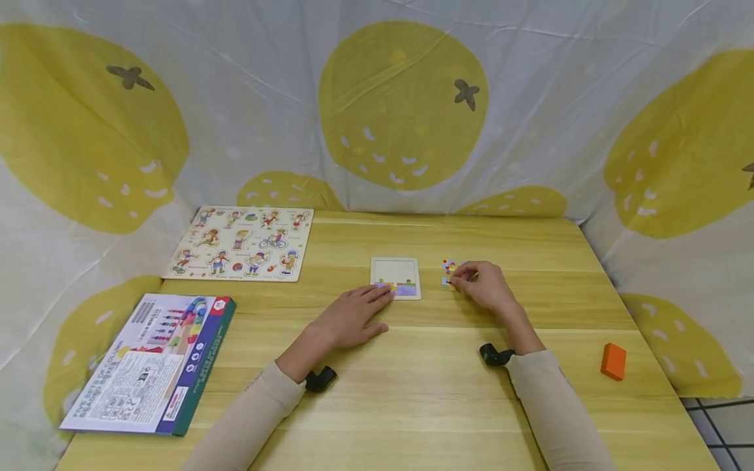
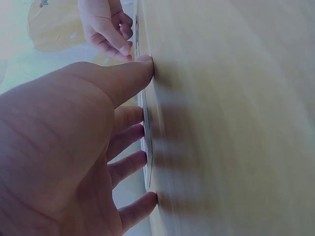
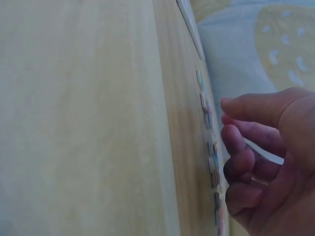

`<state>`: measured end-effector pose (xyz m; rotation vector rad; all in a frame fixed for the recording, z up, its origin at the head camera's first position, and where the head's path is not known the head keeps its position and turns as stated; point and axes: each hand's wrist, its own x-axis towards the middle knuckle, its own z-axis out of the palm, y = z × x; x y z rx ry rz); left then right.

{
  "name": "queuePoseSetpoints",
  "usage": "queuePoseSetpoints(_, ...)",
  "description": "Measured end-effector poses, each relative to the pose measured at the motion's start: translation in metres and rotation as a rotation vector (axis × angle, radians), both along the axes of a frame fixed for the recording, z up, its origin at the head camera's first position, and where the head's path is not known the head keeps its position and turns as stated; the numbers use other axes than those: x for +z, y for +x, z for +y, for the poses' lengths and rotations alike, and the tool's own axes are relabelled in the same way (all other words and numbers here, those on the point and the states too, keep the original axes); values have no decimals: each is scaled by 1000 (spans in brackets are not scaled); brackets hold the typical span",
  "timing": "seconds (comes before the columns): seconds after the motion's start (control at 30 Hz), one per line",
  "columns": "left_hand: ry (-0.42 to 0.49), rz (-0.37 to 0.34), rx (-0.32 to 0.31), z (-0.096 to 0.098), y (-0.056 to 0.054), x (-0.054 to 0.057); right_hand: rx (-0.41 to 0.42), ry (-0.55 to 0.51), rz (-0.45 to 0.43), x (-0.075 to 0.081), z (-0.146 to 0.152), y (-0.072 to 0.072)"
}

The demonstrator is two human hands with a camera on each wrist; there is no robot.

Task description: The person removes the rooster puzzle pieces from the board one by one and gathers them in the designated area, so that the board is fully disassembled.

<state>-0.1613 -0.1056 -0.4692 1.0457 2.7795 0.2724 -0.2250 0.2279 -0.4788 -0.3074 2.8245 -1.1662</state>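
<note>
A small white-framed picture puzzle board (image 1: 396,270) lies mid-table, with a purple and green strip of picture along its near side. On its near left edge rest the extended fingertips of my left hand (image 1: 353,318), thumb apart on the tabletop. Just right of the board, several colourful jigsaw pieces (image 1: 446,265) lie flat in a cluster. My right hand (image 1: 487,288) hovers at these pieces, thumb and index tips close together. In the right wrist view its loosely bent fingers (image 3: 241,164) stand beside the row of pieces, with no piece visible between the tips.
A wooden board with cartoon children (image 1: 240,245) lies at the back left. Nearer, a boxed bead toy (image 1: 147,363) sits by the left edge. An orange block (image 1: 614,362) stands at the right. Patterned cloth (image 1: 406,104) hangs behind the table.
</note>
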Motion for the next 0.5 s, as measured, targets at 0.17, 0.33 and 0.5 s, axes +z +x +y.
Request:
queuePoseSetpoints(0.17,-16,7,6,-1,-3,-2,-3,-34,19,2,-3,3)
queuePoseSetpoints(0.33,-21,-2,16,-3,-5,-2,20,-92,24,3,-11,6)
queuePoseSetpoints(0.5,-18,6,26,-6,-6,-2,35,-122,2,1,-19,7)
